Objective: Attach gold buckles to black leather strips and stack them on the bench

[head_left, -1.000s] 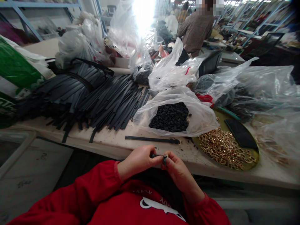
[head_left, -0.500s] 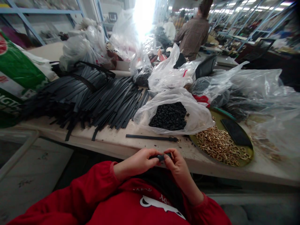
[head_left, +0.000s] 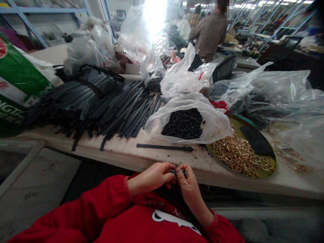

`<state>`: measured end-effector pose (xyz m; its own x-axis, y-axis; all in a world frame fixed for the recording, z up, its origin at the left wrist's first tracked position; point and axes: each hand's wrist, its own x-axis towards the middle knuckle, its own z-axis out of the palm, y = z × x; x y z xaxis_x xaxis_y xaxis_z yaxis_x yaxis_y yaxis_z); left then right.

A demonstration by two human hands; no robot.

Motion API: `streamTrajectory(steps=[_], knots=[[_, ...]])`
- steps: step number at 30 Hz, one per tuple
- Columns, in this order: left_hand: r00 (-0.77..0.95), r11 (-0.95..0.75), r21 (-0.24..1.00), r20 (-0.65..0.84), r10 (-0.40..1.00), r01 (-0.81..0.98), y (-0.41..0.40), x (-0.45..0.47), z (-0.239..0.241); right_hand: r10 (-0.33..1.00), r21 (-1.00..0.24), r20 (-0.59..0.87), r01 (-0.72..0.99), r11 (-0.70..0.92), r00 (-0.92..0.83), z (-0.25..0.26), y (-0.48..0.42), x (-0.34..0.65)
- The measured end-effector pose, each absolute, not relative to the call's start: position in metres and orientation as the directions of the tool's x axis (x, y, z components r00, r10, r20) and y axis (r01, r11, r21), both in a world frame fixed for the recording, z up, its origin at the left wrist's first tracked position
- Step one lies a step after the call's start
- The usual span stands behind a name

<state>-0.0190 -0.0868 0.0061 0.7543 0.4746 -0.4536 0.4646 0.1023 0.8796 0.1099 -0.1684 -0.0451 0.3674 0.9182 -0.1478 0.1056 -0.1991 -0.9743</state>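
Close to my body, just off the table's front edge, my left hand (head_left: 157, 177) and my right hand (head_left: 187, 180) meet around a black strap (head_left: 173, 171). Both pinch it between thumb and fingers. A glint of gold metal shows at its end by my right fingers, and most of the piece is hidden by the hands. On the table beyond them lies another black strap (head_left: 163, 147) with a gold buckle (head_left: 193, 149) at its right end. Behind it an open plastic bag (head_left: 217, 125) holds a heap of small black pieces (head_left: 182, 124).
A round tray (head_left: 272, 165) at right holds many gold buckles (head_left: 235, 155) and a dark flat phone-like object (head_left: 254, 140). Bundled black strips (head_left: 121, 108) cover the left of the table (head_left: 121, 153). Plastic bags (head_left: 187, 79) crowd the back. A person (head_left: 211, 33) stands beyond.
My hands have drawn closer together around the strap, with the left shifting slightly right. Less of the strap shows between them. The view has moved a little.
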Motion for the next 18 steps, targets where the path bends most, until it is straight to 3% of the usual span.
streamTrajectory(steps=[3, 7, 18], knots=[[0.736, 0.008, 0.818, -0.523, 0.430, 0.576, -0.083, -0.022, 0.008, 0.920, -0.972, -0.116, 0.146, -0.182, 0.373, -0.046, -0.169, 0.112], [0.755, -0.067, 0.811, -0.507, 0.415, 0.581, -0.082, -0.023, 0.007, 0.948, -0.955, -0.073, 0.253, -0.156, 0.310, -0.043, -0.167, 0.114], [0.780, -0.046, 0.831, -0.500, 0.377, 0.555, -0.072, -0.023, 0.009, 0.967, -0.925, -0.034, 0.358, -0.127, 0.254, -0.041, -0.162, 0.123]])
